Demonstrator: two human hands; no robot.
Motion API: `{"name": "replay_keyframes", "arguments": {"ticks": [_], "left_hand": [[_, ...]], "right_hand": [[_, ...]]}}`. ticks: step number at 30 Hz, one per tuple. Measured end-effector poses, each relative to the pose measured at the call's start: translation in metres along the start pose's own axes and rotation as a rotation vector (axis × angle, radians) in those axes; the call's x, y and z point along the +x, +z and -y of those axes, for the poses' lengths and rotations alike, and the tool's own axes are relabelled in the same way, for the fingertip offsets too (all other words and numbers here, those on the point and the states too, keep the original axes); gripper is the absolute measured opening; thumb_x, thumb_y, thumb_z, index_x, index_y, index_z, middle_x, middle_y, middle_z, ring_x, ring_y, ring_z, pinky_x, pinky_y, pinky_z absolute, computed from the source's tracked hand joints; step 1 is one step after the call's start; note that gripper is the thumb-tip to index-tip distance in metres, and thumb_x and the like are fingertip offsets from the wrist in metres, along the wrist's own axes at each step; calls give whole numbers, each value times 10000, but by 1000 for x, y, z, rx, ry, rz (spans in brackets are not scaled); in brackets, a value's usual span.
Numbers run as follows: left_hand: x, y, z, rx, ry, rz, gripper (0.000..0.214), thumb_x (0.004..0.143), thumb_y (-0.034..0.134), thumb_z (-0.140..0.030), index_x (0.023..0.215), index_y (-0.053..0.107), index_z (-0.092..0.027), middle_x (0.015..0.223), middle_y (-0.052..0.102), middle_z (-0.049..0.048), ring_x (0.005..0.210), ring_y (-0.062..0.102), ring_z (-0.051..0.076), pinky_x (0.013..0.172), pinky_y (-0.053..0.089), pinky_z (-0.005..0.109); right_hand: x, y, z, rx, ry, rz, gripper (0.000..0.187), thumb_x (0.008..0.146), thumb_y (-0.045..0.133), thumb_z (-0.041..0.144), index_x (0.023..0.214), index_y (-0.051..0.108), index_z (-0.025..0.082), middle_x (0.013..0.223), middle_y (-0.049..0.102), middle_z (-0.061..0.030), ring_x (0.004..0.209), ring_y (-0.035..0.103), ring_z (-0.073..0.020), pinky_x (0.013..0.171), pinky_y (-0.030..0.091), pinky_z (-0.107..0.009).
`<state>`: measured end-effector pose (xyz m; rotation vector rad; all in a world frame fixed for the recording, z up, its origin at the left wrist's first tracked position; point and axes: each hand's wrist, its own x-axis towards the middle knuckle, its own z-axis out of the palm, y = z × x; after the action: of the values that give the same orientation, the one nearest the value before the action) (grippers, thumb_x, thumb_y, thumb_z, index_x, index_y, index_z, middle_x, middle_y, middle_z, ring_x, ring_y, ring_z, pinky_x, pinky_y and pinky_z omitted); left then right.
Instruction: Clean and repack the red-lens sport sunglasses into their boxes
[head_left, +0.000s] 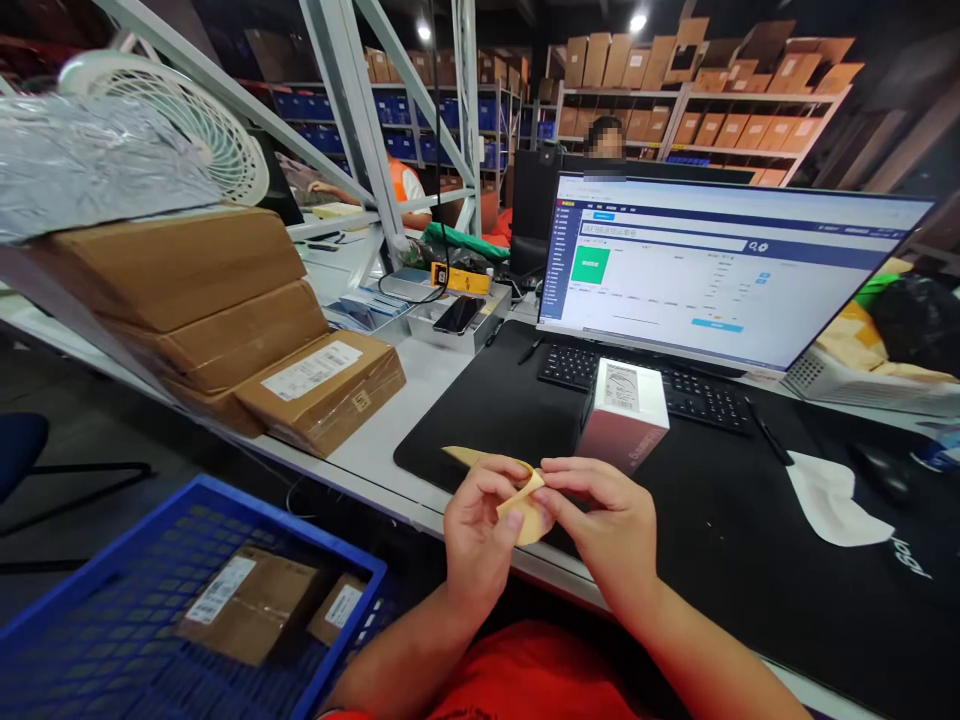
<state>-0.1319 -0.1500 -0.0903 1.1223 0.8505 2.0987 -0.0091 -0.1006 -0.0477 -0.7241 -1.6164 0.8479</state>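
A pale yellow piece of paper or backing sheet [534,522], folded over on itself, is held between both hands above the desk's front edge. My left hand [481,525] pinches it from the left, thumb in front. My right hand [604,510] grips its upper right part with thumb and fingertips. One pointed end of the sheet sticks out to the left behind my left hand. Just beyond the hands, a white and dusky pink box [628,412] with a printed label on top stands on the black desk mat [705,520].
Behind the box are a keyboard [709,402] and a lit monitor [720,270]. To the right lie a white paper [832,497], a pen and a mouse [879,472]. Cardboard boxes [202,270] are stacked at left. Below them, a blue crate [202,490] holds parcels. A phone [459,314] lies farther back.
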Motion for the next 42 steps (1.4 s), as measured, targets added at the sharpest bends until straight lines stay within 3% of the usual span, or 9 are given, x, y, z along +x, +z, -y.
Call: {"name": "replay_keyframes", "arguments": {"ticks": [5,12,16,18,23,27,32,42], "left_hand": [[-5,-1,13,65,-18,-58,109,909,651,-213,812,606,-194,1007,575,38,863,604,154,697,543,252],[-8,2,18,250,63,-115,103,916,648,-213,817,634,-189,968,646,40,891,615,155,798,525,260],[-9,3,24,232,-17,-172,139,911,664,-263,807,621,-181,999,651,52,894,626,165,775,538,261],[-9,1,30,184,-60,-225,159,904,675,-298,817,613,-180,1032,642,57,894,628,166,750,544,257],[-3,-6,49,119,-139,-376,259,842,743,-399,838,615,-173,1058,650,66,875,639,174,691,548,250],[-1,-14,63,126,-202,-405,316,802,771,-449,862,635,-170,1062,662,66,870,654,181,678,556,251],[0,-24,76,135,-271,-454,380,764,794,-484,926,656,-170,1059,670,66,817,662,176,637,557,243],[5,-37,86,131,-350,-467,423,739,801,-522,930,649,-177,1032,657,54,831,644,181,641,557,244]], "right_hand": [[-1,-1,-4,-115,-153,8,140,767,801,114,816,788,244,902,784,-24,813,744,-162,756,616,-250],[-6,-7,-10,-275,-325,16,173,839,722,98,892,774,253,942,780,-24,843,742,-174,893,591,-327],[-6,-14,0,-281,-201,101,101,829,731,159,825,768,253,979,770,-45,823,737,-187,711,596,-285],[3,-28,7,-240,-116,93,62,816,751,211,779,760,259,958,766,-39,839,729,-195,741,585,-299],[61,-80,2,-179,173,-213,142,806,745,364,735,745,241,1165,705,-64,952,695,-233,800,550,-355],[105,-105,-21,-177,295,-142,204,688,809,419,705,766,220,1296,639,-96,1084,651,-290,915,510,-418],[119,-111,-27,-322,347,-44,188,665,764,398,688,772,212,1226,669,-108,1159,606,-316,1032,411,-481],[127,-104,-20,-428,388,3,137,614,737,346,596,743,211,1099,697,-87,1023,642,-282,932,461,-426]]}}
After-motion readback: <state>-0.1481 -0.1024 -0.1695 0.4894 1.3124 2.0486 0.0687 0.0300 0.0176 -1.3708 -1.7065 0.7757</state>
